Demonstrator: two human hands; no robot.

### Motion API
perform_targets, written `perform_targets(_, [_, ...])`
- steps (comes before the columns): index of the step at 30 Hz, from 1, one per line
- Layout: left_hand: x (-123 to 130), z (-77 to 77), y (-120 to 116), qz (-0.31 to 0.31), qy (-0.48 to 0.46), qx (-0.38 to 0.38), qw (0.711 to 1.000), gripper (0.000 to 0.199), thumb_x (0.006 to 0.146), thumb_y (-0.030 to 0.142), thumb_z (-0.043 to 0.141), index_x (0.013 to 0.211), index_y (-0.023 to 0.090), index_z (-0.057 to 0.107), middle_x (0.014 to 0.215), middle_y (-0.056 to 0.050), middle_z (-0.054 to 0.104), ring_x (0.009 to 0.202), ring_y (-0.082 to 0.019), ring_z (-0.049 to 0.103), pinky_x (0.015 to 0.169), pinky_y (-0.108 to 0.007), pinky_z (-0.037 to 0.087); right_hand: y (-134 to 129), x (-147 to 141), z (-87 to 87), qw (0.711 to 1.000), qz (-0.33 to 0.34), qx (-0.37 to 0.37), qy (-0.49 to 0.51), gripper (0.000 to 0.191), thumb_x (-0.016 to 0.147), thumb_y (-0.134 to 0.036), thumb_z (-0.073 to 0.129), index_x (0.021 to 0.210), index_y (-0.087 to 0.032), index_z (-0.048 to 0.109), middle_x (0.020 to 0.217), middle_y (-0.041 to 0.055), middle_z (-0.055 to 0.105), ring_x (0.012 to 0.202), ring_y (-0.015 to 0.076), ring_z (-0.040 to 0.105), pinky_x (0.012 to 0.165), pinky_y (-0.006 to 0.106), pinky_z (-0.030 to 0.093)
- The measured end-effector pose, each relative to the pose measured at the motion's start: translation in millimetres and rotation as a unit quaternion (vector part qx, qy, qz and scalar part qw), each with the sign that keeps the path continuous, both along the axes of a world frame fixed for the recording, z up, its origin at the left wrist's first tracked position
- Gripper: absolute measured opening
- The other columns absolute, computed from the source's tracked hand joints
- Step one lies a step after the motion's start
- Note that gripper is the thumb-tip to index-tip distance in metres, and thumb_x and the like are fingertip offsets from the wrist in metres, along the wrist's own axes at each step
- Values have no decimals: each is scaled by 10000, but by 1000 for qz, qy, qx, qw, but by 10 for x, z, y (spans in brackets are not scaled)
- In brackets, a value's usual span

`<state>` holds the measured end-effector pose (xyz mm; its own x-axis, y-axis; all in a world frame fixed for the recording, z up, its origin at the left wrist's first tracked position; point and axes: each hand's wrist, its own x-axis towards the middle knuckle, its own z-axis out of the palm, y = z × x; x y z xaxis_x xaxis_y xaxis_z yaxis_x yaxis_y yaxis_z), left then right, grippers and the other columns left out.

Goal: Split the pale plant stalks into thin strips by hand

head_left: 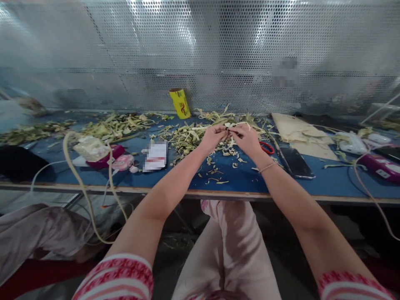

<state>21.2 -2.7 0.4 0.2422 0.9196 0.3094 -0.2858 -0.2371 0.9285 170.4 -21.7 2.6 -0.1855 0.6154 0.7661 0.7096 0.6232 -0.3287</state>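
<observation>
My left hand (213, 138) and my right hand (245, 138) meet over a heap of dried, pale green plant bits (184, 139). The fingertips of both are pinched together and nearly touch. Something small and dark seems to sit between them, but it is too small to name. Pale strips of the plant stuff lie just behind the fingers and below them on the blue tabletop (200, 179). Close to my right wrist is a red loop-shaped handle (266, 147), partly covered by the arm.
A yellow tube (180, 103) leans by the perforated metal panel (212, 54). A phone (296, 163) and cardboard (300, 133) lie to the right. Left are a white card or packet (156, 156), a purple device (109, 157) with a cord, and another leafy heap (115, 127). A neighbour's leg shows lower left.
</observation>
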Motion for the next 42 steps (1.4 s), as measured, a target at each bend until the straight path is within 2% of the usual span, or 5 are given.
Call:
perform_targets(6, [10,-3,-15,-2,18,11,1000,135,649,159,713,708,122,598,590,10,620,560,-60,569,615,-196,452,-1,0,35,997,6,-34,68,123,788,-214,587,824,-201,704,829,57,684,772,178,617,698,312,514])
perform_targets(12, [-2,-51,18,11,40,54,998,160,644,185,715,755,122,618,628,5,639,596,-71,588,645,-210,450,39,18,25,991,32,-87,95,181,758,-181,581,919,-173,663,838,61,668,737,165,610,691,307,504])
perform_targets(21, [-4,-100,85,18,36,67,997,238,584,209,762,772,113,651,669,-19,683,630,-96,629,657,-223,468,36,67,5,999,45,-9,24,108,782,-163,535,874,-196,582,825,56,621,783,184,589,698,324,496])
perform_targets(36, [37,-94,33,18,29,33,999,213,623,212,763,748,105,627,572,2,616,504,-54,499,547,-209,376,103,109,-19,997,42,5,-64,53,810,-141,501,825,-191,496,871,90,588,835,206,556,781,363,461])
perform_targets(42, [55,-83,10,-9,27,2,1000,200,640,194,768,695,112,594,533,15,574,468,-37,456,486,-186,305,118,125,-51,997,24,15,-77,49,830,-156,463,838,-204,471,856,87,582,844,214,556,783,361,460])
